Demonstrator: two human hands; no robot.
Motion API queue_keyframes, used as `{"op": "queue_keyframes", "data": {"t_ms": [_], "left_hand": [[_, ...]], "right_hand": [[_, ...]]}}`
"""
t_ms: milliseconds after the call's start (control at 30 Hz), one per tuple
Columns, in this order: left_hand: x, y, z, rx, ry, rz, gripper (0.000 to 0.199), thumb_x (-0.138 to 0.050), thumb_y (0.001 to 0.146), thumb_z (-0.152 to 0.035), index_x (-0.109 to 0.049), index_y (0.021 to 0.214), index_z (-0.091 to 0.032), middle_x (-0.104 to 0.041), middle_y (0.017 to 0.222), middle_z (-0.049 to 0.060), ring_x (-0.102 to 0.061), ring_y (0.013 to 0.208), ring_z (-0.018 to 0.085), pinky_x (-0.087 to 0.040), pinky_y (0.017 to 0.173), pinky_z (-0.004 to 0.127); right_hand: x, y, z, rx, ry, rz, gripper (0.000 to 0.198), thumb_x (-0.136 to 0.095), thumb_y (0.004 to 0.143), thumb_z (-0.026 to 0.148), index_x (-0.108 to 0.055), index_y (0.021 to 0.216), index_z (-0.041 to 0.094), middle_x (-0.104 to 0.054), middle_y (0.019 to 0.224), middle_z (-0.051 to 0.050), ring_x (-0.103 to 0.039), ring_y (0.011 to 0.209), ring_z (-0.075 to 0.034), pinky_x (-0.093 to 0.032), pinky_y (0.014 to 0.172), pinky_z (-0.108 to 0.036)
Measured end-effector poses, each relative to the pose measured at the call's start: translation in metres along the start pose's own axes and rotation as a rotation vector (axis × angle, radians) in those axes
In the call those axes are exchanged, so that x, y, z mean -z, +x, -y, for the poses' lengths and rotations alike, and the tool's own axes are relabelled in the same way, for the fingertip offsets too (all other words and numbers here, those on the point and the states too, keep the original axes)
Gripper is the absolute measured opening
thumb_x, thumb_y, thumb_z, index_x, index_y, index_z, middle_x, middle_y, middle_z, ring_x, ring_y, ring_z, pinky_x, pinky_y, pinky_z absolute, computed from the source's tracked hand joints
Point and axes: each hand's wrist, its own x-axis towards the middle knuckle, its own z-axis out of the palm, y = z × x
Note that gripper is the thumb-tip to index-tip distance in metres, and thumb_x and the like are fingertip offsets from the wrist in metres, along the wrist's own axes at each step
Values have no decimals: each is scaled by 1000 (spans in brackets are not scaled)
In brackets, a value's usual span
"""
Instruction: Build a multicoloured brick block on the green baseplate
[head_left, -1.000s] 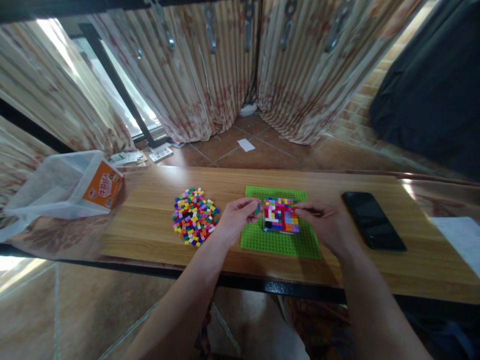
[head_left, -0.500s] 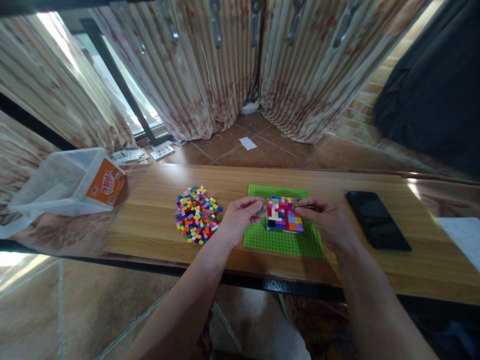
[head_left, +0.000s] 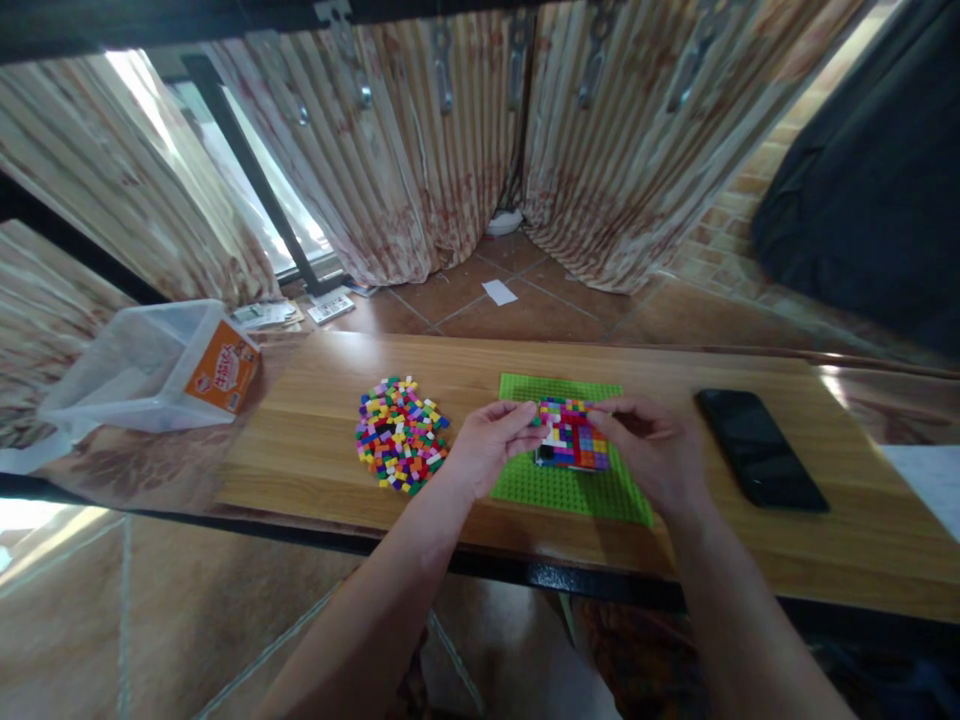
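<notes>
We pinch a green brick in our left hand and, with our right hand, its hold unclear, should press squarely on the multicoloured brick block atop the green baseplate.

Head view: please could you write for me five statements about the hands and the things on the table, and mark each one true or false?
1. The brick model rests on the green board. True.
2. The left hand and the right hand are both at the brick model. True.
3. The loose bricks are all one colour. False: they have many colours.
4. A black phone lies to the right of the green board. True.
5. The right hand covers the black phone. False: the phone is uncovered.
</notes>
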Motion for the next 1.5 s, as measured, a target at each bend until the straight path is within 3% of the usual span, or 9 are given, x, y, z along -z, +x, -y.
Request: {"op": "queue_keyframes", "data": {"t_ms": [167,367,533,700,933,1167,1267,1367,1500], "left_hand": [[-5,0,6,-80,61,19,38,-90,63,-38,-65,76,-12,-68,67,-1,-65,61,8,-54,65,21],[-7,-2,7,-127,171,77,41,-84,69,-49,-68,78,-12,-71,72,2,-66,66,11,-54,69,24],[-6,-5,3,-174,242,171,37,-86,68,-37,-70,92,-14,-73,82,3,-69,72,13,-54,68,25],[-8,-6,4,-245,338,155,23,-79,75,-30,-66,86,-14,-69,73,1,-66,64,11,-52,62,22],[-8,-6,4,-266,320,170,25,-78,75,-34,-64,84,-15,-67,70,0,-63,62,11,-52,65,25],[-9,-7,5,-236,224,204,32,-81,72,-39,-65,87,-15,-68,70,0,-64,61,12,-53,64,25],[-9,-6,6,-195,183,155,30,-80,73,-36,-65,88,-15,-70,71,1,-65,62,12,-54,65,26],[-7,-3,5,-170,194,33,23,-78,74,-29,-65,85,-14,-70,70,1,-64,60,11,-52,63,24],[-5,0,3,-156,230,-103,16,-76,74,-22,-65,81,-14,-68,68,0,-62,55,9,-47,57,21]], "right_hand": [[-21,-14,26,164,-31,197,18,-75,80,40,-76,91,26,-73,97,-3,-66,92,-21,-51,88,-41],[-28,-16,26,123,14,175,12,-68,85,35,-76,86,27,-73,91,-2,-66,91,-21,-50,92,-44],[-21,-15,22,55,29,194,16,-65,87,38,-76,85,25,-73,92,-3,-67,93,-22,-52,87,-41],[-22,-16,25,-5,63,202,19,-67,86,40,-75,84,23,-73,85,-3,-67,82,-20,-53,76,-36],[-27,-18,24,-76,200,199,21,-71,82,41,-74,82,21,-73,75,-2,-66,69,-17,-55,67,-33],[-23,-13,27,-67,256,160,20,-73,78,42,-75,79,22,-75,78,-2,-67,71,-17,-56,69,-33],[-6,-7,23,-35,195,57,17,-72,79,39,-76,80,23,-76,80,-2,-68,73,-19,-56,71,-34],[15,-1,13,20,-39,-70,15,-71,80,37,-77,81,24,-76,82,-3,-70,77,-21,-56,73,-36],[33,2,-2,67,-284,-30,16,-68,82,38,-77,81,25,-77,83,-4,-70,78,-23,-55,73,-37]]}}
